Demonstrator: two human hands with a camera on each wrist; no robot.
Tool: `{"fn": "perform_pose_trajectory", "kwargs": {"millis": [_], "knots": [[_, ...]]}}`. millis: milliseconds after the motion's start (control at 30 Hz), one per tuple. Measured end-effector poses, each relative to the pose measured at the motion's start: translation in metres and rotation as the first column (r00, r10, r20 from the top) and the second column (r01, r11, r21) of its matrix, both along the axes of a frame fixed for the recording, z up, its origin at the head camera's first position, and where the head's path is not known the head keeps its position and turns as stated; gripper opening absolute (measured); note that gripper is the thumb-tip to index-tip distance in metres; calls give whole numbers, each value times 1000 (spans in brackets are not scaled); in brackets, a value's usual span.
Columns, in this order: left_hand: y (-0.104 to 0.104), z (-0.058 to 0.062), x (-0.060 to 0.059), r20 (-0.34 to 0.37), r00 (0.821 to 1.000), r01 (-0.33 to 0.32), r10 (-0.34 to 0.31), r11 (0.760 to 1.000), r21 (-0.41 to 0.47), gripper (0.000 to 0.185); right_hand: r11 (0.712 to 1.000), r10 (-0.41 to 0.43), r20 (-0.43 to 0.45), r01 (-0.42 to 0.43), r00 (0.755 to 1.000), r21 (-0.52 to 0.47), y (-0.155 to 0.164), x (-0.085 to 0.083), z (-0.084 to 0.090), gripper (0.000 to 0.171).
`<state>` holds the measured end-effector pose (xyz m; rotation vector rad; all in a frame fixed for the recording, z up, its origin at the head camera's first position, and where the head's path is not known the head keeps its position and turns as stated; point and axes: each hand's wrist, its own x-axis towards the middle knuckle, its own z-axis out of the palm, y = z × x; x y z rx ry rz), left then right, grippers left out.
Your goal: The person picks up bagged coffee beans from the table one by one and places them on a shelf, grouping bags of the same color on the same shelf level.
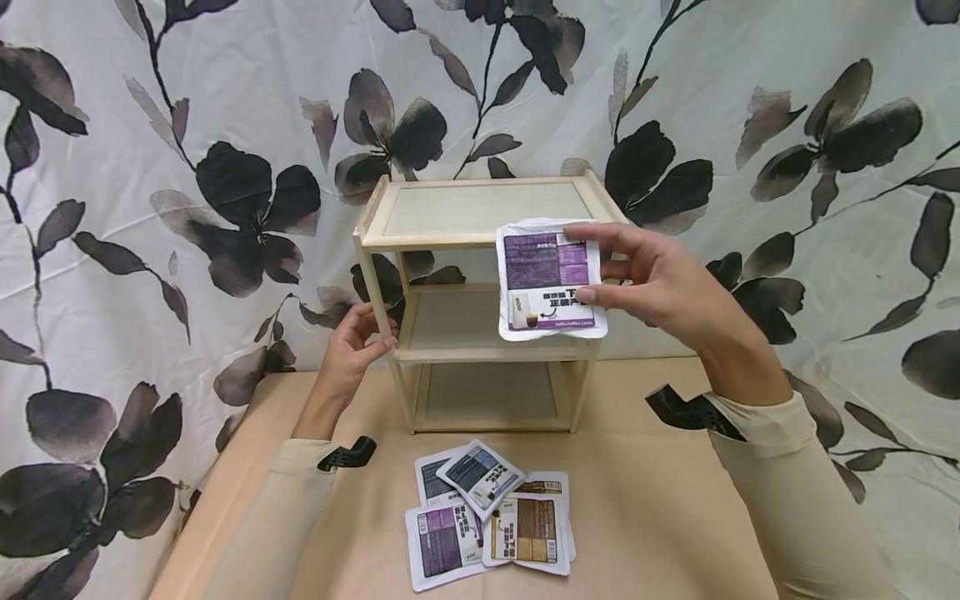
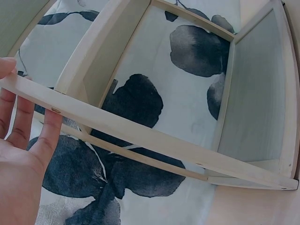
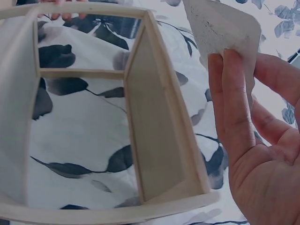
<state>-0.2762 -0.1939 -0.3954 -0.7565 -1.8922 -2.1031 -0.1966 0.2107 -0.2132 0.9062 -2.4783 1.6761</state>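
Note:
My right hand (image 1: pixel 660 279) pinches a flat white-and-purple coffee packet (image 1: pixel 536 258) by its right side, thumb in front and fingers behind. The packet is held upright in front of a small three-tier wooden shelf (image 1: pixel 480 208), overlapping its top and middle boards in the head view. Its plain white side (image 3: pixel 227 28) shows in the right wrist view. My left hand (image 1: pixel 348 337) holds the shelf's front left post (image 2: pixel 117 124), with the thumb on one side and the fingers on the other. Much of that thumb is cut off in the left wrist view.
Several more packets, with purple, brown and dark blue labels, lie in an overlapping pile (image 1: pixel 525 529) on the light wooden table (image 1: pixel 637 508) in front of the shelf. A white floral cloth (image 1: pixel 750 67) hangs behind everything.

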Motion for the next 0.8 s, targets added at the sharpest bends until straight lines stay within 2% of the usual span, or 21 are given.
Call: {"fn": "perform_pose_trajectory", "kwargs": {"millis": [100,267,400,567,733,800], "knots": [[0,0,0,1,1000,1,-1,1000,-1,49,1000,-4,8,4,1000,-28,2,-4,10,65],[-1,0,-1,-5,1000,3,-3,1000,-2,48,992,66,33,-63,997,-105,7,-14,21,66],[-2,0,-2,-6,1000,3,-3,1000,-11,48,987,97,14,-95,995,-129,11,-23,26,68],[-3,0,-2,-3,1000,1,-1,1000,-20,48,991,63,-20,-65,998,-119,15,-37,34,66],[-2,-1,-1,6,1000,6,-6,1000,-11,48,997,11,-24,-13,1000,-79,18,-49,40,65],[-2,-1,-1,9,1000,5,-5,1000,-11,47,995,15,-7,-16,1000,-94,19,-55,41,65]]}}
